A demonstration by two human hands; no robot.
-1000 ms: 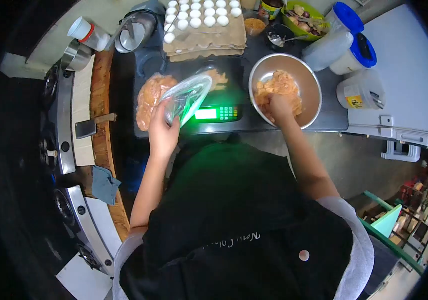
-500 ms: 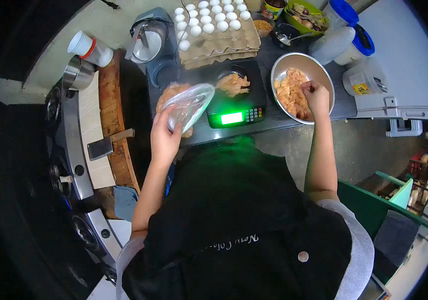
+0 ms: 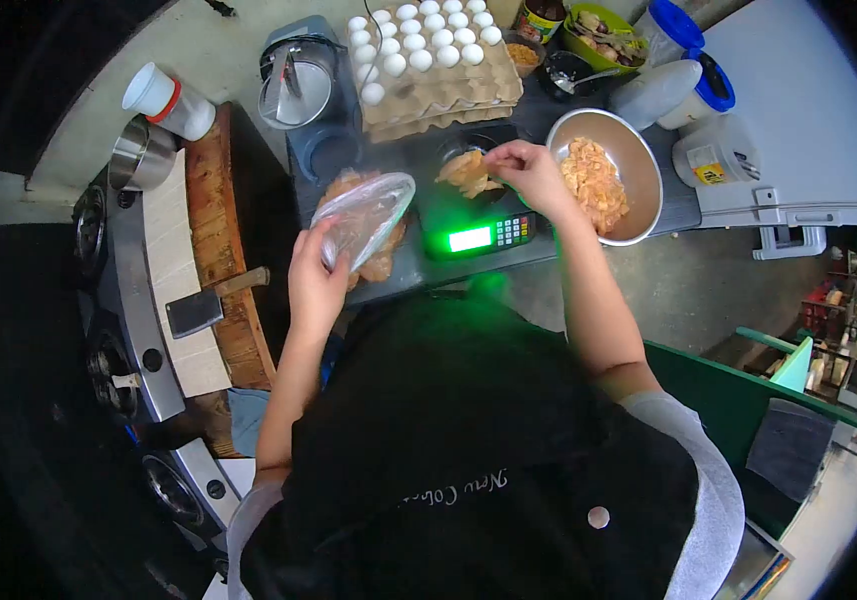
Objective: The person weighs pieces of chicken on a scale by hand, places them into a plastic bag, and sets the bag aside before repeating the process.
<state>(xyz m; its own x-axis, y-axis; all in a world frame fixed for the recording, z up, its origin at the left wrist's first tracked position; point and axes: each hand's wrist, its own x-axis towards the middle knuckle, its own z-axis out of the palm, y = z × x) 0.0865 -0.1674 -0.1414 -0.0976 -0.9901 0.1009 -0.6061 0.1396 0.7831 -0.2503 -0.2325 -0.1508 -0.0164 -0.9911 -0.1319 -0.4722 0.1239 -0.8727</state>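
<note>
My left hand (image 3: 317, 280) grips the open mouth of a clear plastic bag (image 3: 364, 215), with pale pink raw meat (image 3: 377, 266) in and under it. On the table beside it, a digital scale (image 3: 439, 222) with a lit green display bears a dark dish (image 3: 497, 136) of raw meat slices (image 3: 463, 174). Over this dish, my right hand (image 3: 531, 176) has its fingertips pinched on a meat slice at the pile's right edge. A round metal bowl (image 3: 646, 190) to the right holds more sliced raw meat (image 3: 594, 185).
Egg trays (image 3: 439, 95) with white eggs stand behind the scale, a mixer-like appliance (image 3: 299, 80) to their left. Lidded tubs (image 3: 714, 95) and a green bowl (image 3: 604, 40) sit at back right. A cleaver (image 3: 196, 313) lies left, near stove burners (image 3: 114, 365).
My right hand has moved left from the metal bowl to the dish on the scale. The left hand still holds the bag, shifted slightly left and lower.
</note>
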